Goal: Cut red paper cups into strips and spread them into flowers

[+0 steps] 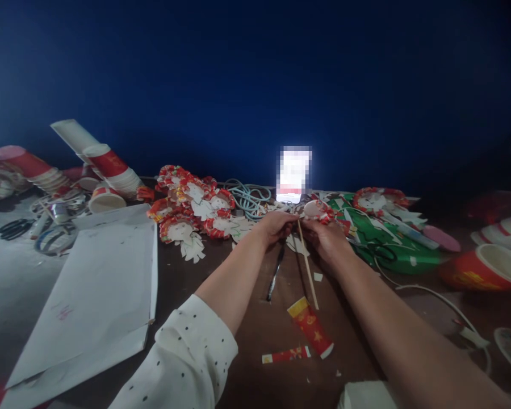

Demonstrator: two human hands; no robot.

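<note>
My left hand [277,226] is closed, its fingertips pinched at the upper end of a thin wooden stick [309,268] that slants down toward me. Close beside it, my right hand [327,236] is closed on a red and white paper craft [319,210] with a pale round middle. The fingertips of both hands nearly meet, and exactly how the stick and the craft touch there is hidden. Below the hands lie a dark pen-like tool [275,278], a curved red paper piece [313,329] with a yellow end and a narrow red strip [286,355].
Finished-looking paper crafts [196,199] are heaped at left, near white boards [93,301] and stacked paper cups [113,170]. A lit phone [293,173] stands behind my hands. On the right are a green sheet [409,258] with black-handled scissors [378,251], a white cable [447,301] and red cups [489,267].
</note>
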